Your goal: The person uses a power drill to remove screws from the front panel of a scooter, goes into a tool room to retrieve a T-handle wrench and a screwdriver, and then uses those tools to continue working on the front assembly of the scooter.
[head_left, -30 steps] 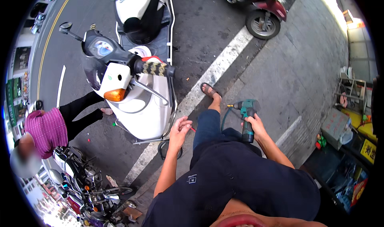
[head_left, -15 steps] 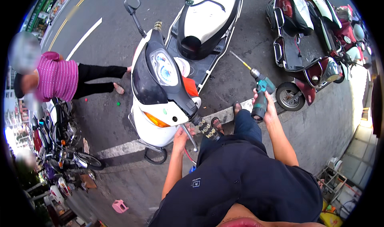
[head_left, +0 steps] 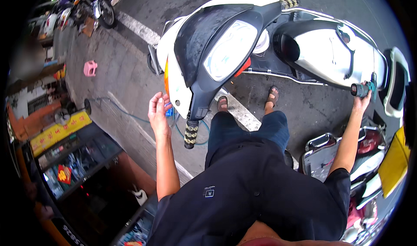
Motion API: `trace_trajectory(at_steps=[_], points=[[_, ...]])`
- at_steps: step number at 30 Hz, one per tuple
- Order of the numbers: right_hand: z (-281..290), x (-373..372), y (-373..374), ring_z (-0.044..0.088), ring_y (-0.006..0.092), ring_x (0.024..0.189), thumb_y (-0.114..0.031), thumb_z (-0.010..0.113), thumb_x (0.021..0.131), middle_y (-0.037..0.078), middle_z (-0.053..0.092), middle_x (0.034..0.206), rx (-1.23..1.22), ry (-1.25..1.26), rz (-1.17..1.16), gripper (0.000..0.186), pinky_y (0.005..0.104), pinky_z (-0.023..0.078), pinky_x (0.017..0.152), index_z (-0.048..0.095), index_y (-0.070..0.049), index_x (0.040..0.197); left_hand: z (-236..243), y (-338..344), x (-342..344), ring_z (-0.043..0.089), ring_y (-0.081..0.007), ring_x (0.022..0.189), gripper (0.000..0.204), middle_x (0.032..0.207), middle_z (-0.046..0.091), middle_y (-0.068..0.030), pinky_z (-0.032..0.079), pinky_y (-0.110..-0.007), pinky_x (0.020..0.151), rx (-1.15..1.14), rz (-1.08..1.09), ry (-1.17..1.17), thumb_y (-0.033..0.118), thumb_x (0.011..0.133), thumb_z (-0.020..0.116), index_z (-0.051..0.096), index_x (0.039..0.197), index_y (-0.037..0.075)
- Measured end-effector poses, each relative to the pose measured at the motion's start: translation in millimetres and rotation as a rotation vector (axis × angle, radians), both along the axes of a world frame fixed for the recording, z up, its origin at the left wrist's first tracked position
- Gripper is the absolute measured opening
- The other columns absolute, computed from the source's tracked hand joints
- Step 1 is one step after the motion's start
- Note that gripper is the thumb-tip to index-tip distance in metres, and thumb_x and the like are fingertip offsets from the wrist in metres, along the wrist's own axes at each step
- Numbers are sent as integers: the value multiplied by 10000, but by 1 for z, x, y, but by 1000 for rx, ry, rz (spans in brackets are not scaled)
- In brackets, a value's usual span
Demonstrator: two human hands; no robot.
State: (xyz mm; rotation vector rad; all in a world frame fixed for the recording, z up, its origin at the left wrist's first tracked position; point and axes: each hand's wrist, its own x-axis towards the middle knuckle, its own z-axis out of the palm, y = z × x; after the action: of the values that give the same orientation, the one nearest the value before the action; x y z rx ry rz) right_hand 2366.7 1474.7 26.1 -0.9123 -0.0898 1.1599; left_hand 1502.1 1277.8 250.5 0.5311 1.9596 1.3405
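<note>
My right hand [head_left: 363,94] is wrapped round a teal and black cordless drill [head_left: 360,90], stretched out to the right near the tail of a scooter. My left hand [head_left: 160,116] is raised beside the white front cowl [head_left: 171,86], with its fingers bent and drawn together. Whether something small sits between its fingertips, I cannot make out. The scooter has a black front panel and a clear gauge cover [head_left: 230,50]. Closest to me is its patterned handlebar grip [head_left: 190,134], with neither hand on it. A white and black seat section [head_left: 323,50] lies behind.
Other scooters, one with a yellow cover [head_left: 394,163], stand at the lower right. On the left are a pink stool [head_left: 90,68], a hose [head_left: 124,109] across the pavement and a glass display case [head_left: 76,170]. Motorcycles [head_left: 97,9] are parked at the upper left.
The view has turned toward the shopfront on the left. My left hand has come away from the brake lever. My right arm has swung out to the right with the drill.
</note>
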Motion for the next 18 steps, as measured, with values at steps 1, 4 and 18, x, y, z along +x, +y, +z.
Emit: trace_trajectory(at_steps=[1, 4, 18], points=[[-12, 26, 22, 587, 327, 1223, -360, 483, 1059, 178, 625, 1321, 333, 182, 397, 551, 545, 380, 1152, 488, 42, 1436, 13, -11, 17, 656, -150, 996, 401, 1127, 696, -76, 529, -303, 889, 1, 20, 51, 243, 1029, 631, 559, 1349, 12], [-46, 71, 87, 588, 317, 1236, -457, 351, 1087, 163, 642, 1254, -89, -55, -6, 583, 567, 358, 1172, 524, 27, 1363, 35, -31, 68, 635, -141, 1030, 527, 1153, 669, -70, 522, -307, 898, -19, 23, 47, 286, 1017, 651, 486, 1440, 18], [22, 39, 138, 680, 312, 966, -680, 601, 937, 182, 605, 1188, -955, -580, 338, 753, 500, 611, 830, 523, -65, 1366, 29, -23, 105, 648, -136, 1022, 776, 1103, 667, -76, 530, -285, 933, 261, 148, -25, 45, 875, 777, 373, 1537, 11]])
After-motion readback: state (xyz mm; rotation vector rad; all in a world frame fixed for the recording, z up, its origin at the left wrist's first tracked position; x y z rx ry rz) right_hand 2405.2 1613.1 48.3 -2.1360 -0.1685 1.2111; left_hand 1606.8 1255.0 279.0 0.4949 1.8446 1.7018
